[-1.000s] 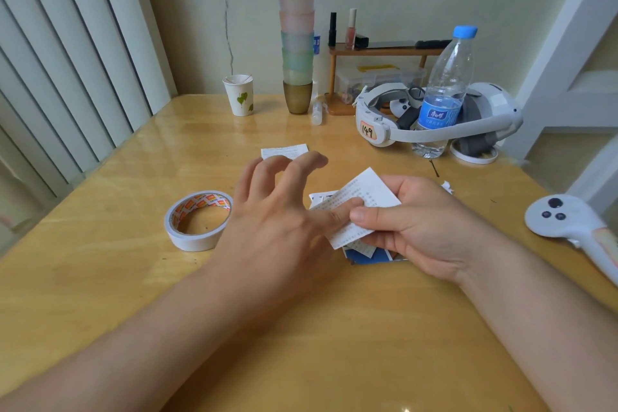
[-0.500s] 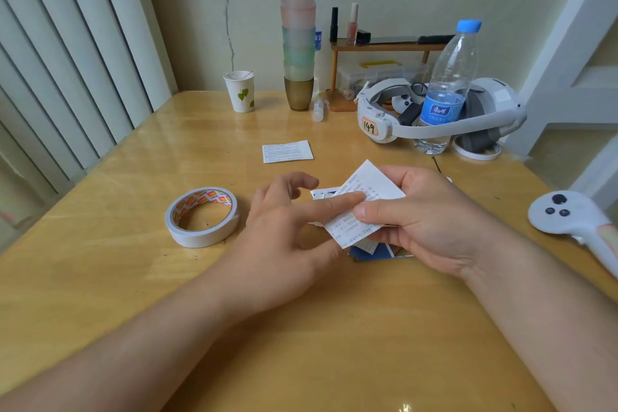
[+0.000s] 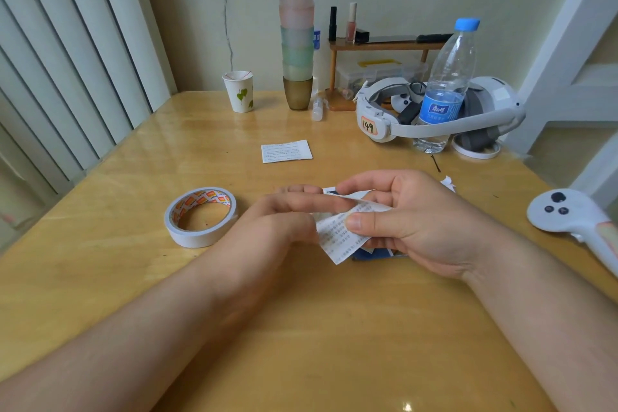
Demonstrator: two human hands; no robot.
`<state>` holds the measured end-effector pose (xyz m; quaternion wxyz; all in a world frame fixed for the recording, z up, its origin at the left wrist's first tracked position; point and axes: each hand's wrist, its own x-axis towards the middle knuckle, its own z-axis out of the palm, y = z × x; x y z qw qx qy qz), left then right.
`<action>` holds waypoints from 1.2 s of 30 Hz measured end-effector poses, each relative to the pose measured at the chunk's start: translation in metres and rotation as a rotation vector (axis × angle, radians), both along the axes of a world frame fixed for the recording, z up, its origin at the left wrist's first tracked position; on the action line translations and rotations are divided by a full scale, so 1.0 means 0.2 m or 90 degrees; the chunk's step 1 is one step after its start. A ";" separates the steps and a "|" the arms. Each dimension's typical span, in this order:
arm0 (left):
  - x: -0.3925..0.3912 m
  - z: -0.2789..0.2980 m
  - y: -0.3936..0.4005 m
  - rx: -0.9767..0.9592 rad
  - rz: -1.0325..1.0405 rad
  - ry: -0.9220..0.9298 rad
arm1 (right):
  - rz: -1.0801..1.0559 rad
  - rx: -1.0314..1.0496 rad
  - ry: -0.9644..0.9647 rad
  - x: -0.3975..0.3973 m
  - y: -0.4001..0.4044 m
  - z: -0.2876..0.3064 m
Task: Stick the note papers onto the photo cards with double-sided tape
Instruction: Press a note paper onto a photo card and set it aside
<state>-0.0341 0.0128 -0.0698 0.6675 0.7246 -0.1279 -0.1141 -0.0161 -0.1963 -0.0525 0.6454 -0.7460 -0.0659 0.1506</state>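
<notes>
**Both hands on one note, mid-desk**

Right hand [image 3: 431,224]: thumb on top, fingers curled beneath, pinching a printed note [image 3: 337,236] by its right part. Note is off the desk [image 3: 301,344], tilted, lower corner pointing toward the person.

Left hand [image 3: 281,221]: index finger extended along the note's upper left edge, touching it; thumb tucked at the note's left edge, so it appears to pinch there. Other fingers curled; tips show beyond the index.

Cards [image 3: 374,252]: dark blue w/ white edges, lying flat under the right hand, mostly hidden. Count cannot be told. A white scrap [image 3: 448,182] shows just behind the right hand.

2nd note [image 3: 286,150]: flat on desk, farther back, apart from both hands.

Tape roll [image 3: 200,216]: white w/ orange-patterned core, flat on desk, near the left hand, not touching.

Rear of desk: paper cup [image 3: 239,90], tall cup stack [image 3: 297,27], bottle [image 3: 446,87] standing inside a headset [image 3: 378,120] band. Controller [image 3: 575,221] at right edge.
</notes>
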 end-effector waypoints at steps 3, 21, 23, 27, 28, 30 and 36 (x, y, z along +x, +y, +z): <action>0.00 0.01 -0.01 -0.062 0.019 0.038 | 0.026 -0.002 0.010 0.00 0.00 0.00; 0.03 -0.01 -0.02 -0.114 0.064 0.093 | 0.122 -0.020 0.031 -0.01 0.00 0.00; 0.04 -0.03 -0.02 -0.112 0.078 0.079 | 0.138 -0.024 0.040 -0.01 0.00 0.00; 0.07 -0.03 0.01 -0.121 0.125 0.082 | 0.149 -0.029 0.040 -0.02 0.00 0.00; 0.07 -0.02 0.01 -0.141 0.132 0.092 | 0.143 -0.033 0.036 -0.02 0.00 0.00; 0.07 0.00 0.01 -0.181 0.131 0.108 | 0.122 -0.039 0.031 -0.01 0.00 0.00; 0.06 -0.01 0.00 -0.212 0.008 0.180 | 0.013 0.036 0.017 0.01 0.00 -0.01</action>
